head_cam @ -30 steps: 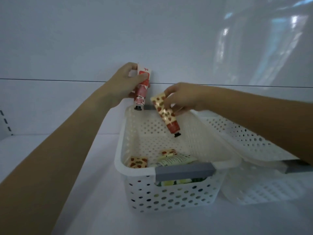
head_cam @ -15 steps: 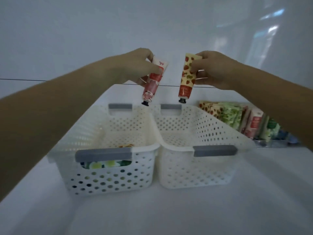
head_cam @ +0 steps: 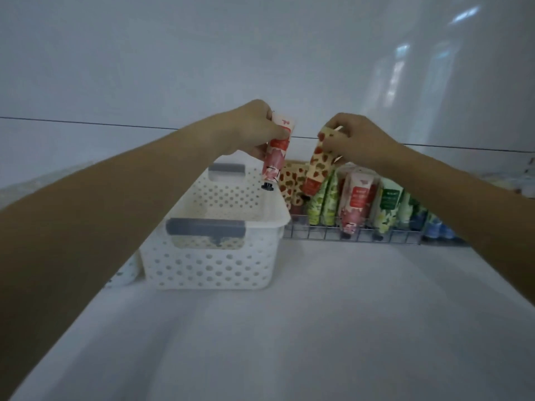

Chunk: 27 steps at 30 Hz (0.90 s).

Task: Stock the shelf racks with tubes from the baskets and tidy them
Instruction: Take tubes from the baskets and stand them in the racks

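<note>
My left hand (head_cam: 254, 127) pinches a pink tube (head_cam: 275, 154), my right hand (head_cam: 357, 134) a strawberry tube (head_cam: 318, 166), both by the crimp. Caps hang down, presumably to slot into the rack (head_cam: 333, 237).

The basket (head_cam: 214, 256) sits on the shelf (head_cam: 318, 328), left of the rack (head_cam: 347, 237), which holds upright tubes (head_cam: 359, 198).
</note>
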Available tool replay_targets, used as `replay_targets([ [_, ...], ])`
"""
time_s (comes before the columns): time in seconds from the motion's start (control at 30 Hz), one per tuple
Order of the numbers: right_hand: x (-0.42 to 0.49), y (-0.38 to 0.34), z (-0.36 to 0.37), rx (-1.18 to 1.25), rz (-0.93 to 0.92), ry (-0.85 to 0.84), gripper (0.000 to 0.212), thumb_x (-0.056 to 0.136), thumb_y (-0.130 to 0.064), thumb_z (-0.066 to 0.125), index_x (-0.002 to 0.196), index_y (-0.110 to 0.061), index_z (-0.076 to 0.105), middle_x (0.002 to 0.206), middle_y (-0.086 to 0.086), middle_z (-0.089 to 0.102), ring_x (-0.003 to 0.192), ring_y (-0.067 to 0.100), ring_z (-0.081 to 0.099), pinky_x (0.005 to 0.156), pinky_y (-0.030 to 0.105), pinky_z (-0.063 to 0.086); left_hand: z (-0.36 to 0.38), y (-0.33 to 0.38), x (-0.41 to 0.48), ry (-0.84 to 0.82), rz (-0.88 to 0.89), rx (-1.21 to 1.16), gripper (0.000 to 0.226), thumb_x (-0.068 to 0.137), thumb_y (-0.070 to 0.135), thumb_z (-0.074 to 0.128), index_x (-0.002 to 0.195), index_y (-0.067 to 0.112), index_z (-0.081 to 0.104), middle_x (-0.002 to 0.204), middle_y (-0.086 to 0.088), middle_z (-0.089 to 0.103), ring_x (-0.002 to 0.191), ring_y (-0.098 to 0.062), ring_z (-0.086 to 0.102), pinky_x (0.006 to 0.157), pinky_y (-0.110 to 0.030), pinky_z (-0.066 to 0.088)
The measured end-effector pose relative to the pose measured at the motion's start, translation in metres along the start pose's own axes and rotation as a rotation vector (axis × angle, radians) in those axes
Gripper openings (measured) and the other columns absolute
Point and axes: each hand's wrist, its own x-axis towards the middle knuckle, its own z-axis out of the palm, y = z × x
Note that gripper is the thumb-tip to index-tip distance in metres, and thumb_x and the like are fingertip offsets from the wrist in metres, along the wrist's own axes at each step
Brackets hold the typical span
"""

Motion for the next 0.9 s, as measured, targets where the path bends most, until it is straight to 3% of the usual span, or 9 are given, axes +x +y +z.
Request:
replay_targets([
  [0.2,0.0,0.021,0.02,-0.312,-0.233,-0.089,0.019,0.088,-0.014,0.054,0.107,-0.013,0.057,0.095,0.0,0.057,0.076,0.016,0.054,0.058,0.023,0.038,0.011,0.002,-0.006,0.153,-0.057,-0.02,0.014,0.089,0.015,0.058,0.083,0.019,0.046,0.083,-0.002,0.059,0.063,-0.011,0.062,0.045,-0.018,0.053],
  [0.33,0.005,0.032,0.028,-0.382,-0.272,-0.123,0.027,0.09,-0.018,0.055,0.116,-0.013,0.057,0.107,0.015,0.062,0.098,0.029,0.057,0.079,0.032,0.046,0.01,0.005,-0.008,0.261,-0.034,-0.031,0.015,0.089,0.018,0.058,0.096,0.015,0.045,0.085,0.0,0.058,0.067,-0.011,0.061,0.056,-0.024,0.055],
  [0.4,0.005,0.036,0.036,-0.491,-0.305,-0.125,0.035,0.091,-0.02,0.054,0.125,-0.013,0.054,0.112,0.018,0.059,0.108,0.031,0.05,0.088,0.036,0.043,0.013,0.007,-0.01,0.298,-0.005,-0.02,0.016,0.089,0.02,0.058,0.096,0.017,0.043,0.086,0.002,0.059,0.068,-0.009,0.061,0.065,-0.026,0.053],
  [0.5,0.003,0.039,0.048,-0.633,-0.42,-0.085,0.037,0.093,-0.02,0.047,0.129,-0.015,0.051,0.111,0.014,0.059,0.111,0.028,0.043,0.087,0.032,0.034,0.02,0.011,-0.014,0.321,0.044,-0.023,0.017,0.088,0.022,0.058,0.084,0.023,0.041,0.087,0.004,0.06,0.067,-0.007,0.059,0.064,-0.023,0.051],
  [0.57,-0.001,0.039,0.049,-0.705,-0.523,0.006,0.035,0.093,-0.019,0.043,0.126,-0.011,0.053,0.116,0.01,0.058,0.111,0.026,0.043,0.094,0.033,0.029,0.025,0.016,-0.015,0.333,0.064,-0.01,0.017,0.088,0.022,0.058,0.087,0.021,0.042,0.086,0.004,0.06,0.069,-0.008,0.06,0.063,-0.022,0.051],
  [0.63,-0.011,0.041,0.045,-0.709,-0.595,0.121,0.032,0.092,-0.016,0.047,0.119,-0.002,0.056,0.121,0.015,0.056,0.114,0.029,0.045,0.099,0.037,0.029,0.03,0.022,-0.013,0.337,0.086,-0.009,0.019,0.088,0.019,0.058,0.097,0.017,0.041,0.087,0.003,0.059,0.073,-0.011,0.061,0.067,-0.025,0.053],
  [0.7,-0.028,0.044,0.04,-0.601,-0.671,0.174,0.027,0.086,-0.009,0.056,0.108,0.006,0.06,0.113,0.022,0.06,0.108,0.036,0.052,0.095,0.043,0.038,0.036,0.029,-0.011,0.302,0.114,-0.051,0.023,0.088,0.014,0.057,0.102,0.017,0.039,0.091,-0.003,0.06,0.078,-0.017,0.062,0.074,-0.032,0.054],
  [0.8,-0.066,0.056,0.035,-0.49,-0.724,0.062,0.03,0.081,-0.009,0.063,0.108,0.005,0.062,0.108,0.019,0.062,0.103,0.034,0.056,0.089,0.04,0.044,0.05,0.042,-0.003,0.231,0.167,-0.058,0.029,0.088,0.01,0.056,0.107,0.022,0.037,0.095,-0.011,0.06,0.08,-0.021,0.061,0.073,-0.033,0.055],
  [0.9,-0.102,0.076,0.035,-0.384,-0.665,-0.119,0.033,0.088,-0.021,0.059,0.116,-0.004,0.059,0.115,0.011,0.058,0.11,0.025,0.049,0.095,0.031,0.038,0.071,0.057,0.008,0.174,0.214,-0.034,0.025,0.087,0.01,0.057,0.101,0.02,0.039,0.097,-0.014,0.062,0.078,-0.021,0.058,0.068,-0.031,0.052],
])
